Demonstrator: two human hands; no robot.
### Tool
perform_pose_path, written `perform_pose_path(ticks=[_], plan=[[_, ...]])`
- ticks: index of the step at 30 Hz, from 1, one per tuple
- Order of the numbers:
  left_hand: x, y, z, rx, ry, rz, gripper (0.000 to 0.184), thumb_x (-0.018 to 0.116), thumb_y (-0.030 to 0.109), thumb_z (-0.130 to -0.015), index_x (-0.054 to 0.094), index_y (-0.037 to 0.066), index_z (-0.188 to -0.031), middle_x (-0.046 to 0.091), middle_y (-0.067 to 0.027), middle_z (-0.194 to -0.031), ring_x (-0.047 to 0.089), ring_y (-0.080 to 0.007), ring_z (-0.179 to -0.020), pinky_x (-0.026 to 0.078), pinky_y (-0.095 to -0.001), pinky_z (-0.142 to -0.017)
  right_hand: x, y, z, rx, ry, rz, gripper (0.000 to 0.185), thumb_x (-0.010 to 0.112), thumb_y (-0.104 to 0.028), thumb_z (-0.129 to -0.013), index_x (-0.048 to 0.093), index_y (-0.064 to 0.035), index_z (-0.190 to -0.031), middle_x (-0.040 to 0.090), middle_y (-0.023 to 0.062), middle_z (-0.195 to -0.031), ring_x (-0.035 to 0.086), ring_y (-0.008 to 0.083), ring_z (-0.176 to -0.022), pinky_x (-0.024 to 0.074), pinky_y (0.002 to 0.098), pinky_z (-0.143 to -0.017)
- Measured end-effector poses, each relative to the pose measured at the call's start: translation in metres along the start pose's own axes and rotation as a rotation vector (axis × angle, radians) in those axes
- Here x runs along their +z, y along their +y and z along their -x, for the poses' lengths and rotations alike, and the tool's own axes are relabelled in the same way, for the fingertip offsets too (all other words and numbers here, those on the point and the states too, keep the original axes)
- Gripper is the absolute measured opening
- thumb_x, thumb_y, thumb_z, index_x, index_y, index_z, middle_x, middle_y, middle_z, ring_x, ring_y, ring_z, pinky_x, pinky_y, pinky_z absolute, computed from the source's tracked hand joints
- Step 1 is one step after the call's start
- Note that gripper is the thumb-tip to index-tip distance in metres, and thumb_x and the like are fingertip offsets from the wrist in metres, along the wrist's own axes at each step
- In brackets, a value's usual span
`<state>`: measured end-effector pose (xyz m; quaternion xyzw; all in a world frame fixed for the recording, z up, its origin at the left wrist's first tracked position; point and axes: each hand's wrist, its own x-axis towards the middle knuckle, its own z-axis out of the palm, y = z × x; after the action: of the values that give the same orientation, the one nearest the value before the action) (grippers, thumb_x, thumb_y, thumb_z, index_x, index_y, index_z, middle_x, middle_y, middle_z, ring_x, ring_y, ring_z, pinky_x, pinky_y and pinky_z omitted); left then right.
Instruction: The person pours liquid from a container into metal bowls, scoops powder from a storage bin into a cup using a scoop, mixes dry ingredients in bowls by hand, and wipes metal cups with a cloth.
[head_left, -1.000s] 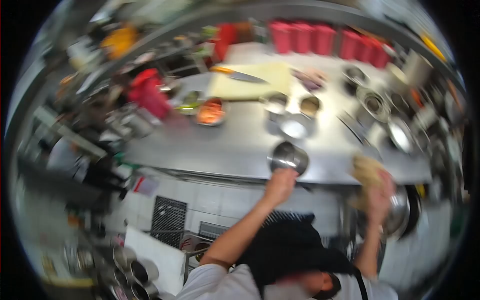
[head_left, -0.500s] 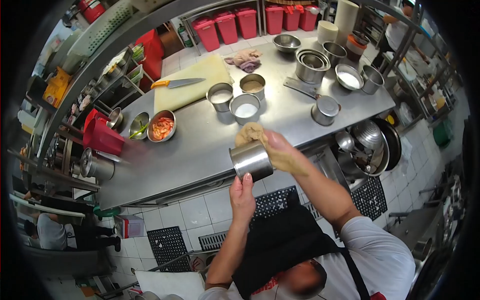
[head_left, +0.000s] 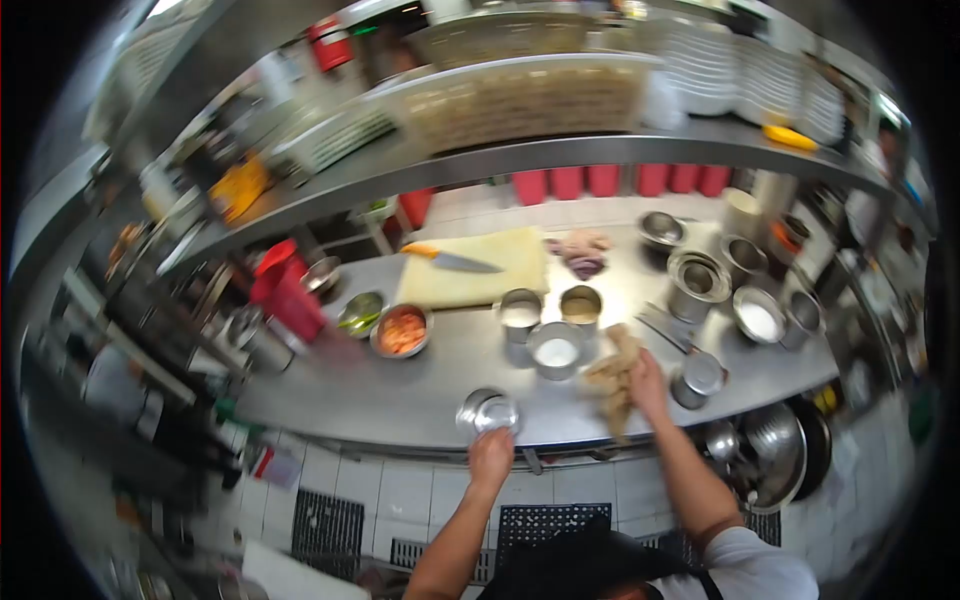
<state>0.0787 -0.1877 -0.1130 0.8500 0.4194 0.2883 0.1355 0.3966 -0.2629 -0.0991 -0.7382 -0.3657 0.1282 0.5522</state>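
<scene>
My left hand [head_left: 490, 458] grips the near rim of a shiny steel pot [head_left: 487, 403] at the front edge of the steel table [head_left: 375, 385]. Its round mouth faces up toward me, and I cannot tell whether it rests on the table. In my right hand [head_left: 648, 383] a beige cloth [head_left: 613, 380] hangs down, blurred by motion. Just beyond the hands stand a pot of white powder [head_left: 555, 351], another pale-filled pot [head_left: 520, 312] and a pot with brownish contents [head_left: 580, 305]. To the right of the cloth is a small lidded steel pot [head_left: 698, 378].
A knife [head_left: 465, 262] lies on a yellowish cutting board [head_left: 430, 287]. Left of it stand a bowl of orange-red pieces [head_left: 402, 333] and a red container [head_left: 285, 300]. Nested steel pots [head_left: 697, 287] stand at right. A shelf [head_left: 520, 150] crosses above the table's far side.
My hands have moved apart: the pot has gone left and down, its mouth now facing up, and the cloth has come off it to the right. The camera view has tilted up.
</scene>
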Motion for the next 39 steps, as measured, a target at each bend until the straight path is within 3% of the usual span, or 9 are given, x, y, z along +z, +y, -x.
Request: perform_pose_path(ticks=[1,3,6,9,12,17,21,29,39], plan=[[0.014,-0.011,0.0,-0.007,-0.038,-0.018,0.011,0.059,0.015,-0.084,0.064,0.006,-0.083,0.065,-0.0136,-0.08,0.062,-0.0347,-0.078,0.046,-0.049,-0.07,-0.03,-0.056,-0.002,0.069,-0.216,0.414,0.05,0.059,-0.023,-0.089,0.049,0.0032,-0.13,0.056,0.0279,-0.123,0.049,0.0343,-0.123,0.0385,0.0413,-0.103],[0.031,-0.019,-0.01,0.015,-0.008,-0.042,0.012,0.058,0.017,-0.084,0.068,0.011,-0.087,0.067,-0.0092,-0.082,0.064,-0.0302,-0.082,0.045,-0.0518,-0.076,-0.034,-0.045,-0.005,-0.119,-0.026,0.439,0.052,0.062,-0.025,-0.088,0.049,0.0008,-0.131,0.051,0.0294,-0.13,0.039,0.04,-0.131,0.0308,0.0431,-0.109],[0.0,0.008,-0.019,-0.003,-0.056,-0.135,0.028,0.067,0.026,-0.081,0.066,0.013,-0.105,0.065,-0.0057,-0.107,0.057,-0.026,-0.107,0.026,-0.0693,-0.102,-0.029,-0.079,0.004,-0.203,-0.173,0.302,0.048,0.064,-0.021,-0.086,0.052,-0.0027,-0.129,0.054,0.0208,-0.127,0.055,0.0361,-0.111,0.0435,0.0399,-0.096],[-0.059,0.012,-0.041,0.042,0.273,-0.098,0.034,0.07,0.026,-0.079,0.064,0.01,-0.108,0.063,-0.01,-0.11,0.056,-0.0311,-0.109,0.032,-0.0618,-0.102,-0.023,-0.111,0.025,-0.193,-0.323,0.047,0.042,0.065,-0.01,-0.084,0.055,-0.0023,-0.123,0.058,0.0138,-0.114,0.061,0.0249,-0.092,0.0501,0.0328,-0.08],[-0.212,-0.049,-0.095,0.105,0.667,-0.096,0.03,0.07,0.015,-0.079,0.062,0.002,-0.104,0.063,-0.0162,-0.107,0.057,-0.0347,-0.103,0.043,-0.0444,-0.092,-0.023,-0.135,0.047,-0.167,-0.39,0.043,0.037,0.066,-0.007,-0.081,0.058,-0.0011,-0.117,0.063,0.0119,-0.106,0.063,0.0194,-0.081,0.0507,0.0298,-0.073],[-0.47,-0.153,-0.189,0.165,1.052,-0.326,0.019,0.064,0.017,-0.086,0.065,0.0,-0.095,0.066,-0.0155,-0.094,0.062,-0.0332,-0.088,0.048,-0.0413,-0.082,0.007,-0.169,0.085,-0.061,-0.518,0.132,0.03,0.068,-0.006,-0.079,0.063,0.0009,-0.108,0.069,0.0112,-0.093,0.065,0.0181,-0.07,0.0518,0.0285,-0.065],[-0.592,-0.253,-0.274,-0.12,0.892,-0.574,0.025,0.062,0.025,-0.087,0.066,0.005,-0.101,0.067,-0.0172,-0.101,0.063,-0.035,-0.096,0.049,-0.0424,-0.083,0.06,-0.202,0.111,-0.078,-0.51,0.185,0.026,0.068,-0.006,-0.079,0.064,0.0027,-0.103,0.069,0.0142,-0.092,0.068,0.0198,-0.074,0.0529,0.0313,-0.064],[-0.632,-0.392,-0.397,-0.423,0.306,-0.748,0.037,0.062,0.034,-0.082,0.07,0.001,-0.098,0.065,-0.0225,-0.108,0.061,-0.0368,-0.106,0.047,-0.0437,-0.092,0.103,-0.204,0.132,0.05,-0.449,0.367,0.029,0.057,-0.02,-0.096,0.061,-0.0001,-0.117,0.068,0.0164,-0.098,0.063,0.0214,-0.086,0.0502,0.0314,-0.079],[-0.64,-0.386,-0.402,-0.381,0.12,-0.707,0.033,0.057,0.022,-0.078,0.07,0.003,-0.101,0.064,-0.023,-0.109,0.061,-0.0372,-0.104,0.048,-0.0421,-0.092,0.137,-0.226,0.121,0.052,-0.388,0.483,0.028,0.058,-0.017,-0.094,0.06,0.0009,-0.115,0.067,0.019,-0.093,0.063,0.0219,-0.083,0.0504,0.0332,-0.075]])
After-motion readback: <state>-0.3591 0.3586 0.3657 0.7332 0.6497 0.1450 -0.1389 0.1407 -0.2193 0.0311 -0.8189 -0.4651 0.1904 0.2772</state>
